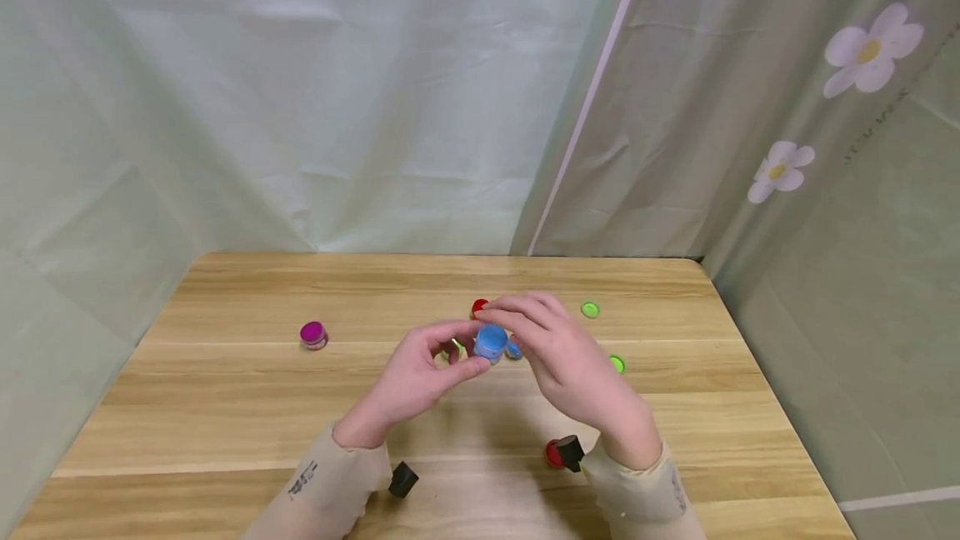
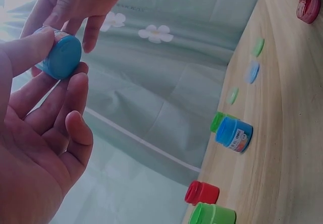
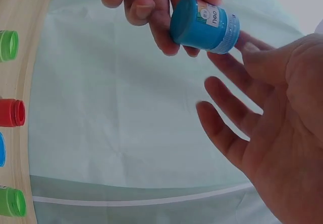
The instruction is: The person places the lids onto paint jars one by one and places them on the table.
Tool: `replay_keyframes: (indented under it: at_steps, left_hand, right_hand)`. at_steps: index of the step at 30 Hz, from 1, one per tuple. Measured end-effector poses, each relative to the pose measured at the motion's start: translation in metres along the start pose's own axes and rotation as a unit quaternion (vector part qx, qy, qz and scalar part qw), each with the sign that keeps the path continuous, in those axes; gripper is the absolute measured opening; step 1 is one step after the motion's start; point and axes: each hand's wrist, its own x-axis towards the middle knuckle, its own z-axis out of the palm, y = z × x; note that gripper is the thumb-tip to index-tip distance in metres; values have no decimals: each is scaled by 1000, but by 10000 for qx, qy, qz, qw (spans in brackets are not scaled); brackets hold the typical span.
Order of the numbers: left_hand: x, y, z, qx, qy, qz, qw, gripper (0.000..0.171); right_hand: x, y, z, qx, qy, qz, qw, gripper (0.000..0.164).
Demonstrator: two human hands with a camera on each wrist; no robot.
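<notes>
- Our left grip [image 1: 420,369] pinches the jar [image 3: 199,24] between thumb and fingers; the jar is in the air over the worktop [image 1: 247,423], between our two grips.
- Our right grip [image 1: 562,357] looks loose, its fingers spread just beside the jar's ribbed lid [image 3: 230,35]; we cannot tell whether they touch it.
- The step seems to be work on that lid: we would do well to pinch low on the body, leaving the ribs bare for our right grip's thumb and fingers on opposite sides.
- We should pinch firmly enough that the jar cannot spin, yet without squashing it.
- The right wrist view gives us the label [image 3: 208,14]; the left wrist view, the smooth base [image 2: 64,57].
- Only the left wrist view shows the blue lid [image 2: 253,71]; our right grip seems to hide it from the head view.
- Only the head view shows the purple jar [image 1: 313,336], well left of our left grip.
</notes>
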Motion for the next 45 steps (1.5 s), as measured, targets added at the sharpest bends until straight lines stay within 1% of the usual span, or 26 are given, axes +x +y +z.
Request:
replay_keyframes:
  at_steps: [4,7,14,18,25,28,33,37,41,45]
  left_hand:
    - [0,0,0,82,-8,104,9999,32]
    - [0,-1,-1,85,-10,110,9999,31]
    - [0,-1,-2,4,-67,97,9999,30]
    - [1,2,-2,-5,-41,57,10000,30]
    - [0,1,-1,-69,-34,129,9999,32]
    - [-1,2,0,-141,-48,103,9998,34]
    - [-1,1,1,-277,-43,49,9996,36]
    - [-1,0,2,-228,41,65,9997,34]
    - [0,0,4,-117,80,152,9998,31]
    - [0,-1,5,-110,95,246,9996,30]
  right_hand:
    - [1,1,0,42,-193,-263,9995,44]
    - [2,1,1,49,-215,-362,9991,43]
    - [2,0,3,55,-21,-351,9994,37]
    - [2,1,2,56,52,-294,9995,35]
    - [0,1,4,-127,-10,-72,9999,35]
    - [-1,0,4,-186,-5,45,9998,35]
    - [-1,-1,6,-242,91,230,9994,38]
    - [0,-3,7,-325,181,447,9983,41]
    - [0,-4,10,-548,224,706,9958,45]
    - [0,-6,15,-898,190,1036,9904,49]
